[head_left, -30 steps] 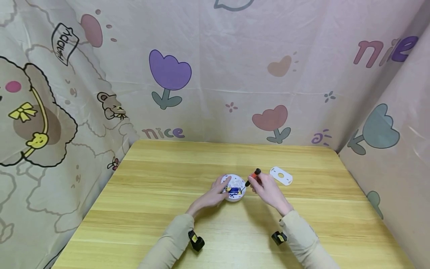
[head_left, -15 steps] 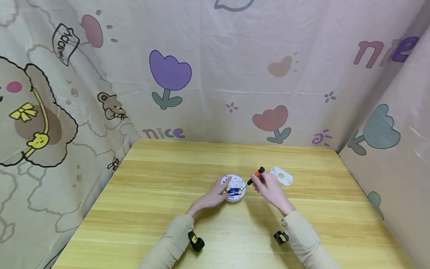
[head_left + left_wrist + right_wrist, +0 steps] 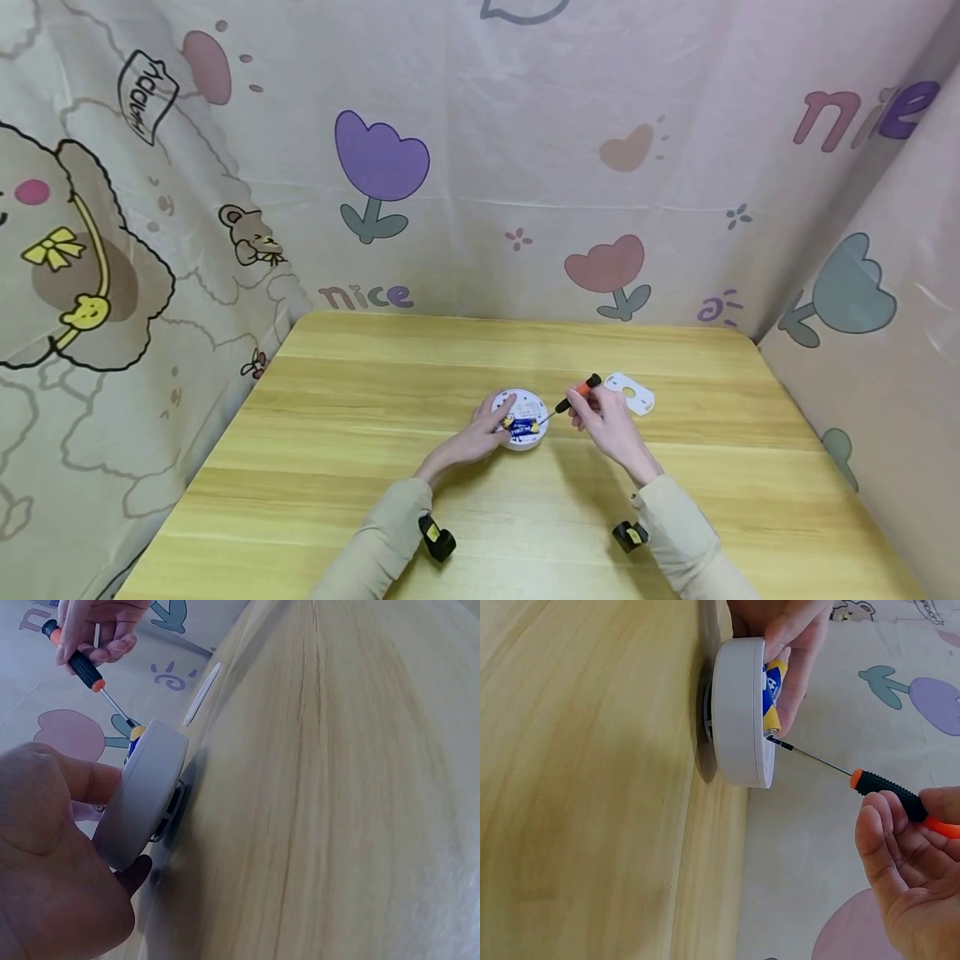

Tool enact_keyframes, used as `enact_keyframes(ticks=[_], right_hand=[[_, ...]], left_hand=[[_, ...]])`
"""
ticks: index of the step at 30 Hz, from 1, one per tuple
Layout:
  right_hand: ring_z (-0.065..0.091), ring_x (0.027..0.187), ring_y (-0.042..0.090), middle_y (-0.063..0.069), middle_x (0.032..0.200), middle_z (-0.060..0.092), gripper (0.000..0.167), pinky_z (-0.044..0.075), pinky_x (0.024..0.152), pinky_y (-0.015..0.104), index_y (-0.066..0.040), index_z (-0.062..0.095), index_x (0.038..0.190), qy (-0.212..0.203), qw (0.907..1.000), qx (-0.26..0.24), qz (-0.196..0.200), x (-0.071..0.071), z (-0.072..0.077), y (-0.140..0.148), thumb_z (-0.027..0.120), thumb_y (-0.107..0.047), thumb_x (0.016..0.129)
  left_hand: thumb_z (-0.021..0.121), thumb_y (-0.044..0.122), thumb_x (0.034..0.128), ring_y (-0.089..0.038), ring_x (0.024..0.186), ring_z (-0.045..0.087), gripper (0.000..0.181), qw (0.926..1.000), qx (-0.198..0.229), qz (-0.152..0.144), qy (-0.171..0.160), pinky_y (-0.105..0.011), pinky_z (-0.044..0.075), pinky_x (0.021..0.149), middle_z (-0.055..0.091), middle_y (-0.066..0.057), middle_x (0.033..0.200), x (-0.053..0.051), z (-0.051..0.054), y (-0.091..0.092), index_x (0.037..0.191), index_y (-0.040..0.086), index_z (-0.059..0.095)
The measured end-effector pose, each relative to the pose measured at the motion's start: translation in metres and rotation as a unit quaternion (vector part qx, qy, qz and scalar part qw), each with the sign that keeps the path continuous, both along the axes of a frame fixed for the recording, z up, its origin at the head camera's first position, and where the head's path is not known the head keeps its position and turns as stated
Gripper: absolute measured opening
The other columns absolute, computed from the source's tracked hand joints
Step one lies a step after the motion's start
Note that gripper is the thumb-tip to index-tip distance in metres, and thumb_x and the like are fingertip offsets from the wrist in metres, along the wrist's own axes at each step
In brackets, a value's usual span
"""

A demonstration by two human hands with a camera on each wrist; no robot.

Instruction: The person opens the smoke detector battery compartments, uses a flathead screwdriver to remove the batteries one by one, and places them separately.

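Observation:
My left hand holds a round white device by its rim, low over the table, thumb and fingers around it. It may be a smoke alarm. A blue-and-yellow battery sits in its upper face, seen in the right wrist view. My right hand grips a screwdriver by its black-and-orange handle. The screwdriver's dark tip meets the device at the battery's end, and the shaft slants up to the right. Part of the battery is covered by the left fingers in the head view.
A flat white plate with rounded ends and a round hole lies on the wooden table, just beyond my right hand. Printed curtains hang behind the table and at both sides. Small black cameras are on both wrists.
My right hand has shifted slightly right, and the screwdriver leans lower, its tip staying by the battery end. The left hand and the device hold nearly still.

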State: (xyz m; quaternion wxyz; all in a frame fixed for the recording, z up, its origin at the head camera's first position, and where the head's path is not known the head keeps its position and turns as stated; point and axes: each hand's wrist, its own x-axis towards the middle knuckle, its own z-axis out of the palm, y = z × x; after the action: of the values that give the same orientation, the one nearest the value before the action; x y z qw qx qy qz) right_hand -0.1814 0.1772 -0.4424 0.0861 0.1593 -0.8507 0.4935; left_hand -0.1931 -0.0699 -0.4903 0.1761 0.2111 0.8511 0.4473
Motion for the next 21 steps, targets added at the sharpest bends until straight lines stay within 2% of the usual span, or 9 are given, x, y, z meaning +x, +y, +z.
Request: enact_keyframes(ticks=[3,13,21], right_hand=[[0.065,0.059,0.022,0.013,0.073,0.068,0.025,0.060,0.055,0.036,0.004,0.067,0.092,-0.011,0.9999,-0.012,-0.001,0.0005,-0.0003,0.0007,0.057,-0.016,0.103],[0.066,0.061,0.021,0.014,0.075,0.069,0.026,0.061,0.057,0.033,0.007,0.068,0.096,-0.037,0.9982,-0.048,-0.007,0.0032,-0.0005,0.0010,0.058,-0.017,0.102],[0.065,0.060,0.021,0.011,0.072,0.069,0.024,0.054,0.052,0.021,0.001,0.068,0.090,0.011,0.9997,0.019,-0.014,0.0027,-0.0025,-0.0035,0.058,-0.016,0.103]], left_hand=[[0.048,0.017,0.0962,-0.046,0.155,0.001,0.074,1.0000,0.002,0.001,-0.001,-0.070,0.007,0.124,-0.006,-0.021,0.169,-0.0004,-0.0010,-0.0004,0.162,0.010,0.015],[0.048,0.017,0.0963,-0.047,0.155,-0.001,0.073,0.9999,0.007,0.004,-0.009,-0.071,0.004,0.124,-0.006,-0.019,0.170,-0.0005,-0.0040,-0.0013,0.162,0.011,0.016],[0.048,0.018,0.0960,-0.048,0.155,-0.003,0.073,0.9999,0.008,0.006,-0.013,-0.071,0.003,0.123,-0.007,-0.019,0.170,0.0003,-0.0023,0.0005,0.162,0.011,0.016]])
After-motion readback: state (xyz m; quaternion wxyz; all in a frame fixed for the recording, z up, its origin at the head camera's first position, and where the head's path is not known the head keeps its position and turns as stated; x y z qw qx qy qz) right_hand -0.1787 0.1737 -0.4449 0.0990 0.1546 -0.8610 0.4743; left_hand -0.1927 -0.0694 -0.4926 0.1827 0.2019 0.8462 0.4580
